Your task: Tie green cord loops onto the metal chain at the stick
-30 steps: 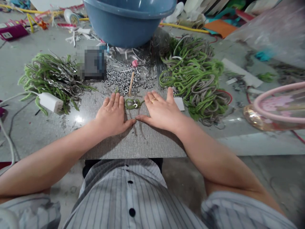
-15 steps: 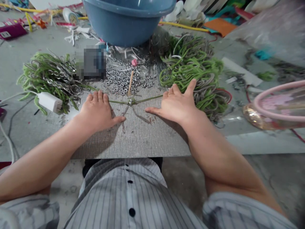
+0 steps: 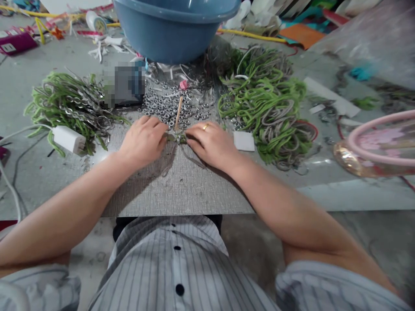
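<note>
In the head view, the green and grey cord (image 3: pixel 181 139) lay on the table (image 3: pixel 194 194) between the two hands, with a small metal piece (image 3: pixel 178 137) at its middle. The left hand (image 3: pixel 142 140) was half curled, its fingertips beside the cord; the right hand (image 3: pixel 212 144) was bent more tightly, thumb and forefinger drawn in at the cord's other side. Whether either had a firm hold could not be told.

An uneven pull from the two sides could have set the knot crooked or let the metal piece slip off centre. The loose grey tails, trailing toward the table's near edge, could have caught under a finger. Just behind the cord stood a wooden stick (image 3: pixel 179 112), and a knock from the knuckles could have tipped it. Loose metal rings (image 3: pixel 167 115) lay close to the fingertips, so a stray one could have been swept into the work.

The left thumb was out of sight, and the fingers hid the cord's ends. The knot was too small to read. A blurred patch covered a dark object (image 3: pixel 128 86), and the frame cut off the blue basin (image 3: pixel 175 39) at the top.
</note>
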Available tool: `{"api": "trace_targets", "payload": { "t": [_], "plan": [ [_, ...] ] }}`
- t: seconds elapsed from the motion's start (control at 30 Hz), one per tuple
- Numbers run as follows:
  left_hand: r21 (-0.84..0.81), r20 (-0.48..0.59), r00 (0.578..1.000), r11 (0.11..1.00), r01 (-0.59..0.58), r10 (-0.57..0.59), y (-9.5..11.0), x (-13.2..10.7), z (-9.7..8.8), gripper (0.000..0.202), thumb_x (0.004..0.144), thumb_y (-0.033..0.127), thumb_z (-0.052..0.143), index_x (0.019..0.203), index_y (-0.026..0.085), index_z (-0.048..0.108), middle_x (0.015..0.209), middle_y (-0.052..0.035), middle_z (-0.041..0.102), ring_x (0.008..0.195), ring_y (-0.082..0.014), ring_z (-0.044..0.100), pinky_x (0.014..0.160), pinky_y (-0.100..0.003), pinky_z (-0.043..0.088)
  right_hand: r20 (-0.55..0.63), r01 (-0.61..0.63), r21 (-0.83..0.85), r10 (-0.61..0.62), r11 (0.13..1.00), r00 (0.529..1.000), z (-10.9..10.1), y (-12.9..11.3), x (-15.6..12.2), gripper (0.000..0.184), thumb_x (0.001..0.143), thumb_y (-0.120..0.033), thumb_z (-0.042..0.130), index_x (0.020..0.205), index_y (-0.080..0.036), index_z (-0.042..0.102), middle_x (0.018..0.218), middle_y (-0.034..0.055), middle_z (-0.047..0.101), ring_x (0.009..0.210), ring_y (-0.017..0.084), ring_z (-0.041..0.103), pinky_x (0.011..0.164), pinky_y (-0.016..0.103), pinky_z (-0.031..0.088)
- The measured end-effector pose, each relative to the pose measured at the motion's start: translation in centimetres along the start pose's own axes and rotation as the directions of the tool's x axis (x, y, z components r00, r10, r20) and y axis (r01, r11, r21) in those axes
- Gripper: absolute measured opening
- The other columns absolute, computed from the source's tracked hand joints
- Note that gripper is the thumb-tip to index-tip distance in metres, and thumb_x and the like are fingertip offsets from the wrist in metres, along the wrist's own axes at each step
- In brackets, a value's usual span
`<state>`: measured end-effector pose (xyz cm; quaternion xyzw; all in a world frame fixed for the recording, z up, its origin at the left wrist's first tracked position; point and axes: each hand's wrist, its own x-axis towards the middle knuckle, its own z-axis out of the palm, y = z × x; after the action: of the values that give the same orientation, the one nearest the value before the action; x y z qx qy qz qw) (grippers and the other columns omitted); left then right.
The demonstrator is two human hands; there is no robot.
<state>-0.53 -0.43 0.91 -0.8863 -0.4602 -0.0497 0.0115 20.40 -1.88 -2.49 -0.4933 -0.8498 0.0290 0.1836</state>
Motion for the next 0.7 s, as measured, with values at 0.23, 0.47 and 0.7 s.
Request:
{"api": "trace_targets", "payload": {
  "t": [0.23, 0.47, 0.7],
  "plan": [
    [-0.024, -0.027, 0.992, 0.992, -0.122, 0.122, 0.3, 0.7, 2.3, 0.025, 0.09, 0.017, 0.041, 0.093, 0.012, 0.066, 0.093, -0.0124, 0.063, 0.093, -0.0255, 0.057, 0.082, -0.039, 0.048, -0.022, 0.036, 0.001, -0.036, 0.999, 0.999, 0.7, 0.1, 0.2, 0.024, 0.093, -0.021, 0.046, 0.094, -0.015, 0.069, 0.101, 0.0123, 0.069, 0.099, 0.025, 0.058, 0.087, 0.04, 0.046],
    [0.028, 0.082, 0.99, 0.993, -0.114, 0.111, 0.9, 0.1, 1.1, 0.023, 0.085, 0.007, 0.041, 0.095, 0.011, 0.061, 0.087, -0.0112, 0.065, 0.085, -0.0223, 0.062, 0.073, -0.032, 0.048, 0.011, 0.108, -0.053, -0.107, 0.993, 0.994, 0.5, 0.0, 0.1, 0.023, 0.094, -0.017, 0.042, 0.091, -0.016, 0.064, 0.093, 0.0104, 0.067, 0.091, 0.024, 0.057, 0.081, 0.036, 0.043],
    [0.06, 0.304, 0.952, 0.998, 0.009, -0.027, 1.4, -0.6, -0.2, 0.035, 0.088, 0.013, 0.037, 0.117, 0.014, 0.057, 0.091, -0.0114, 0.07, 0.078, -0.023, 0.066, 0.066, -0.031, 0.048, 0.172, 0.014, -0.186, 0.018, 0.982, 0.985, -0.8, -0.9, -0.1, 0.023, 0.094, -0.012, 0.039, 0.095, -0.013, 0.062, 0.09, 0.0127, 0.066, 0.086, 0.023, 0.057, 0.075, 0.033, 0.038]
  ]
}}
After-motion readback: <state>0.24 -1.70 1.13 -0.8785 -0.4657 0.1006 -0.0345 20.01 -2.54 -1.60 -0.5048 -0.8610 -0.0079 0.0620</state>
